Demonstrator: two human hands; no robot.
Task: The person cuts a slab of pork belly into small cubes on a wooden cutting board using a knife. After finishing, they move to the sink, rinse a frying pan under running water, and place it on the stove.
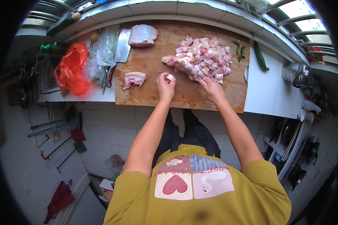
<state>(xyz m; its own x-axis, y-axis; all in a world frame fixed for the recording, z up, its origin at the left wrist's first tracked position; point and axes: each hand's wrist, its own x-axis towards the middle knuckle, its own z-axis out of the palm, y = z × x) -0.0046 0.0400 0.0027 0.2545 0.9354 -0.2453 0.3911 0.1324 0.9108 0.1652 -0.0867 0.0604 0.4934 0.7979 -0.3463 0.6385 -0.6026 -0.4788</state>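
Observation:
My left hand point(166, 87) is over the wooden cutting board point(146, 97), pinching a small pale cube of meat point(170, 76) between thumb and fingertips. In my right hand point(214, 90) is a knife point(188, 69), seen nearly edge-on; its thin blade lies against the near side of a heap of diced pork point(205, 57). The hand covers most of its handle. Left of my left hand sits a strip of fatty pork with rind point(135, 79). A larger skin-on pork block point(143, 35) rests at the board's far left.
A broad cleaver blade point(122, 46) lies at the board's left edge, beside clear plastic bags point(102, 53) and a red plastic bag point(73, 69). Green chili peppers point(242, 53) are right of the heap. A long green vegetable point(260, 56) and metal canister point(294, 73) stand farther right.

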